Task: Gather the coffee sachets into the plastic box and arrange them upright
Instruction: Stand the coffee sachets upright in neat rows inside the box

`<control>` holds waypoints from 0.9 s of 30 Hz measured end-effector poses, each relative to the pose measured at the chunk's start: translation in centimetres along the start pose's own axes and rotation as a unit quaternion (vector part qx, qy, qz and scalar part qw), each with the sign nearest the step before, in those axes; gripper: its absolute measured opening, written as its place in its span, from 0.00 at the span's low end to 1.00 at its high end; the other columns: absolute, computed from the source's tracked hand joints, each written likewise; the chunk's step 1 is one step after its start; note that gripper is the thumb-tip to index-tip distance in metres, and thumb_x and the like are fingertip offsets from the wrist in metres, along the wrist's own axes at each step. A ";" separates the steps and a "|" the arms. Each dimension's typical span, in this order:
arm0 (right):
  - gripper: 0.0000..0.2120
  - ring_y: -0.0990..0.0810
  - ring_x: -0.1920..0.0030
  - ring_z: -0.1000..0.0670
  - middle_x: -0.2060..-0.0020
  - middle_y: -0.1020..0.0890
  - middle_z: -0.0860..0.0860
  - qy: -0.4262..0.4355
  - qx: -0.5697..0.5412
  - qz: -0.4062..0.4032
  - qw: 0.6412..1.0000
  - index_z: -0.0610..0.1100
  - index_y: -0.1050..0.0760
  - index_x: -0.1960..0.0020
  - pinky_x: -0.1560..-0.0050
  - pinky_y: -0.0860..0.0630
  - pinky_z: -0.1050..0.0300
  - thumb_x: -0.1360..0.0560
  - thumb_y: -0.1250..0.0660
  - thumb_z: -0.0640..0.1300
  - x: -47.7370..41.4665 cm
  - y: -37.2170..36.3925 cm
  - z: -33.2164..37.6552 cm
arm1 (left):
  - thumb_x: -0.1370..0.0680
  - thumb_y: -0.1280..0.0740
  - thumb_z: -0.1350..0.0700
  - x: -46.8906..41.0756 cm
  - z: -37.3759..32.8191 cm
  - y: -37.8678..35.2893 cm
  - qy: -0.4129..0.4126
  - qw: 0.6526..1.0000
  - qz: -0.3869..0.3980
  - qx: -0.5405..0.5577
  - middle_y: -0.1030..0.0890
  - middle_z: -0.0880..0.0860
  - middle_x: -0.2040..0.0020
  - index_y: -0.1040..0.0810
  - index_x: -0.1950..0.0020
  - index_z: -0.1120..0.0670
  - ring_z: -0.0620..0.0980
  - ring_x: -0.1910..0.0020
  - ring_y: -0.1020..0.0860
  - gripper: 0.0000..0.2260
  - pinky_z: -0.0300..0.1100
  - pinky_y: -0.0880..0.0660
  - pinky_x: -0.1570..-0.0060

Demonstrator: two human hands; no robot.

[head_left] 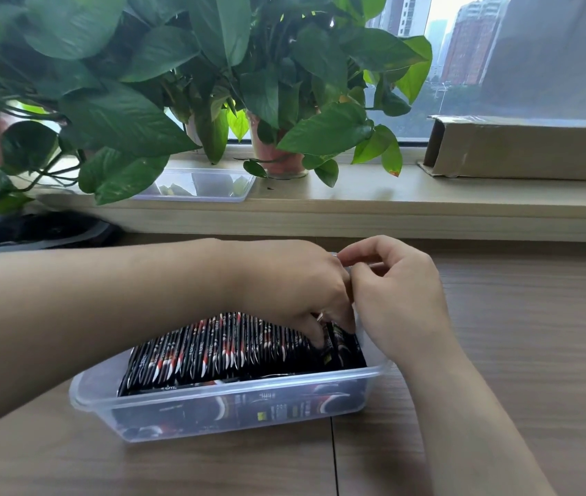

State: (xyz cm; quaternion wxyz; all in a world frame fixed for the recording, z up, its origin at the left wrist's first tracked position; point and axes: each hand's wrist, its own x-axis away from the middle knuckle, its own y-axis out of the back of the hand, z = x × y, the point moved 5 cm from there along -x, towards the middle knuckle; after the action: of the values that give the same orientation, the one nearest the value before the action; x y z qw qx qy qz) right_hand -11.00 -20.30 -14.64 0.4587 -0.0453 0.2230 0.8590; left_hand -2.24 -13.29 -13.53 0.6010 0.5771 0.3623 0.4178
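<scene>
Left hand: reaches in from the left over the plastic box, fingers curled down and gripping the end coffee sachets of the row.
Right hand: touching the left hand's right side, fingers curled at the box's far right corner; whether they pinch the rim cannot be told.
Coffee sachets: black with red and white print, packed on edge in a long row running leftward from under the left hand's fingertips, all inside the box. More sachets lie flat below the row, seen through the near wall.
Plastic box: clear, rectangular, under both hands, on the wooden desk.
Beyond the hands: window sill carrying potted plants, a clear container and, to the right, a cardboard box.
Far left of the left arm: a dark bag.
</scene>
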 end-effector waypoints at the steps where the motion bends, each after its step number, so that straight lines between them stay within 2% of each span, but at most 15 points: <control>1: 0.13 0.17 0.65 0.52 0.68 0.16 0.52 -0.005 -0.006 0.000 1.000 0.50 0.18 0.60 0.64 0.23 0.58 0.28 0.36 0.35 -0.1 0.0 -0.1 | 0.27 0.25 0.50 -0.1 -0.1 0.1 -0.013 1.000 0.001 -0.015 0.16 0.51 0.50 0.16 0.41 0.48 0.55 0.48 0.19 0.15 0.49 0.21 0.54; 5: 0.13 0.19 0.68 0.51 0.68 0.16 0.51 -0.012 -0.021 -0.001 1.000 0.50 0.18 0.60 0.66 0.25 0.58 0.29 0.37 0.34 -0.1 0.0 -0.3 | 0.30 0.24 0.58 -0.2 -0.6 0.4 -0.050 0.998 -0.033 -0.034 0.16 0.51 0.58 0.13 0.55 0.51 0.55 0.55 0.18 0.05 0.46 0.22 0.65; 10: 0.14 0.23 0.72 0.58 0.69 0.17 0.52 -0.010 -0.021 0.002 1.000 0.50 0.18 0.60 0.72 0.31 0.68 0.29 0.37 0.34 -0.1 0.1 -0.1 | 0.31 0.27 0.64 0.3 -0.7 1.0 -0.068 0.990 -0.045 -0.118 0.19 0.53 0.61 0.17 0.63 0.54 0.55 0.58 0.19 0.05 0.42 0.25 0.69; 13: 0.14 0.26 0.74 0.60 0.71 0.19 0.54 -0.013 -0.021 -0.002 1.000 0.50 0.18 0.60 0.74 0.34 0.72 0.28 0.36 0.34 0.0 0.1 -0.1 | 0.29 0.29 0.64 0.3 -0.7 0.2 -0.050 0.989 -0.030 -0.134 0.18 0.52 0.58 0.15 0.59 0.53 0.55 0.53 0.19 0.06 0.44 0.24 0.67; 16: 0.14 0.23 0.70 0.58 0.69 0.18 0.56 -0.008 -0.020 -0.005 1.000 0.50 0.18 0.60 0.69 0.30 0.68 0.28 0.36 0.34 0.1 0.1 0.0 | 0.25 0.36 0.63 0.8 0.1 -0.6 0.014 1.000 -0.013 -0.020 0.16 0.51 0.52 0.15 0.49 0.53 0.54 0.47 0.22 0.13 0.49 0.22 0.54; 18: 0.14 0.21 0.68 0.55 0.68 0.18 0.55 -0.007 -0.018 -0.008 1.000 0.51 0.18 0.60 0.66 0.28 0.64 0.27 0.36 0.34 0.1 0.1 0.0 | 0.26 0.39 0.63 1.3 0.5 -0.6 0.029 0.999 -0.019 0.020 0.15 0.47 0.50 0.15 0.47 0.51 0.51 0.46 0.24 0.16 0.47 0.25 0.50; 20: 0.13 0.20 0.67 0.53 0.67 0.17 0.54 -0.011 -0.019 -0.016 1.000 0.51 0.19 0.59 0.65 0.27 0.62 0.27 0.36 0.35 0.0 0.1 0.0 | 0.28 0.39 0.63 1.6 0.7 -0.9 0.026 0.999 -0.008 0.029 0.16 0.45 0.50 0.14 0.48 0.49 0.48 0.46 0.26 0.18 0.42 0.29 0.50; 24: 0.11 0.19 0.65 0.52 0.66 0.18 0.54 -0.025 -0.018 -0.027 0.999 0.51 0.19 0.59 0.66 0.28 0.65 0.27 0.34 0.35 -0.1 0.3 -0.2 | 0.29 0.38 0.66 1.6 1.0 -1.4 0.022 0.997 -0.009 0.077 0.19 0.49 0.53 0.13 0.52 0.51 0.43 0.50 0.28 0.17 0.30 0.36 0.53; 27: 0.11 0.19 0.65 0.52 0.66 0.18 0.54 -0.030 -0.015 -0.022 0.999 0.50 0.19 0.59 0.71 0.30 0.71 0.27 0.35 0.36 -0.1 0.3 -0.2 | 0.29 0.35 0.69 1.5 0.9 -1.3 0.002 0.997 -0.024 0.067 0.19 0.50 0.55 0.12 0.51 0.50 0.42 0.52 0.30 0.18 0.31 0.38 0.57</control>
State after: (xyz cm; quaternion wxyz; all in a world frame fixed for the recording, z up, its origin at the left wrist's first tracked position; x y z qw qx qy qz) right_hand -11.21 -20.60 -14.74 0.4835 -0.0312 0.1955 0.8527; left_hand -0.75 -12.24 -14.73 0.5700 0.6064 0.4040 0.3796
